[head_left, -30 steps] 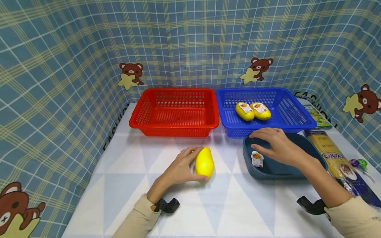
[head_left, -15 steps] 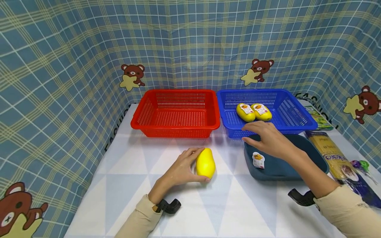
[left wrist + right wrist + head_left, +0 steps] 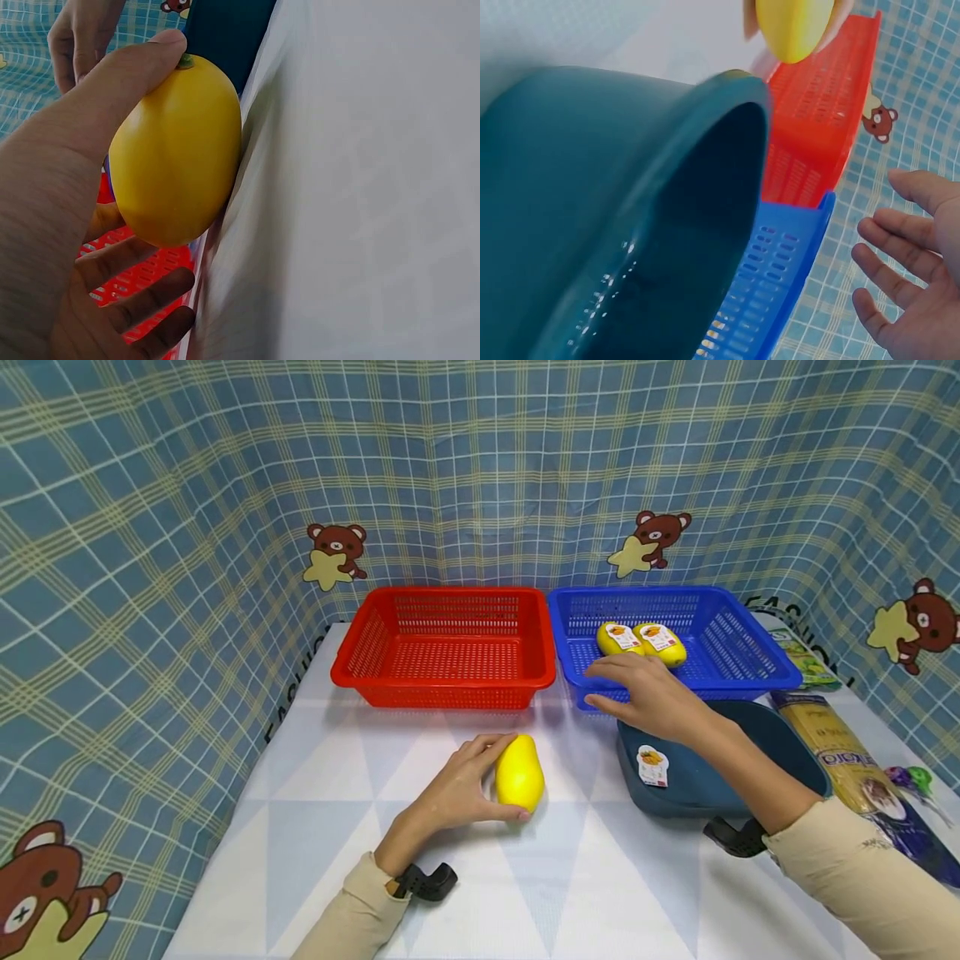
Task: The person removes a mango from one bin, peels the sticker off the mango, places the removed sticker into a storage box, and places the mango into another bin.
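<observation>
Fingers and thumb of the left hand [image 3: 461, 785] pinch a smooth yellow plastic-looking mango [image 3: 519, 774] by its two ends, thumb beside the small green stem, other fingers fanned out at the far end. This end-to-end grip probably keeps the rounded fruit from rolling and leaves its broad side turned upward, where no label shows. The mango lies low at the white and pale-blue patterned counter [image 3: 600, 893], apparently resting on it, in front of the baskets.

The right hand [image 3: 652, 693] is spread and holds nothing; from the head it overlaps the near rim of a blue perforated plastic basket [image 3: 750, 683], though its height is hard to tell. Beside it, a white sticker with an orange fruit print [image 3: 652, 766] sits at the left edge of a dark teal plastic tub [image 3: 697, 777], perhaps put there to be easy to peel.

In the blue basket two yellow mangoes [image 3: 660, 646] lie side by side, similar labels facing up, presumably for reading. A red perforated plastic basket [image 3: 442, 682] stands left of it. At the counter's right lies a gold-and-purple pasta packet [image 3: 832, 743].
</observation>
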Demonstrator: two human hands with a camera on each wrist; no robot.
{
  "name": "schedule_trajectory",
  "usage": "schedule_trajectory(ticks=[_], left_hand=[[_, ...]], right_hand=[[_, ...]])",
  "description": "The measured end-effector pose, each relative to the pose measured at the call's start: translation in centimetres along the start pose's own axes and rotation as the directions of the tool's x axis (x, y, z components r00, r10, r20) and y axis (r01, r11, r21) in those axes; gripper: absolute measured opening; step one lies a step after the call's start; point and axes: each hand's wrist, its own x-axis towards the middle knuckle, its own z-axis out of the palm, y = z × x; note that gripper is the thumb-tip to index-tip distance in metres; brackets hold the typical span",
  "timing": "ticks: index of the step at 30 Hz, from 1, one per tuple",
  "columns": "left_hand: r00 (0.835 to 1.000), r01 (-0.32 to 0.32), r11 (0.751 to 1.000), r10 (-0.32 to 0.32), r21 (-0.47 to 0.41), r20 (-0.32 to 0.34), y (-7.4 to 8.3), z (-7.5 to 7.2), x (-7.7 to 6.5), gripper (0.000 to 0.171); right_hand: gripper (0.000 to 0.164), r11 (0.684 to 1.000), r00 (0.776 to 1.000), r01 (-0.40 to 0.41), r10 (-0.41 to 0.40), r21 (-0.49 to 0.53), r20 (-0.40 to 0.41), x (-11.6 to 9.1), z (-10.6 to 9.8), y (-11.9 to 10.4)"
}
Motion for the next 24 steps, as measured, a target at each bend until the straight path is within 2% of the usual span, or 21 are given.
schedule_trajectory(ticks=[9, 24], left_hand=[[1.000, -0.002, 1.000, 0.002, 0.004, 0.000, -0.1, 0.1, -0.1, 0.107], [1.000, 0.007, 1.000, -0.007, 0.003, 0.003, -0.1, -0.1, -0.2, 0.106]], right_hand=[[0.040, 0.999, 0.999, 0.036, -0.036, -0.010, -0.017, 2.0, 0.6, -0.4], [0.042, 0.999, 1.000, -0.006, 0.007, -0.033, 0.019, 4.1, 1.4, -1.1]])
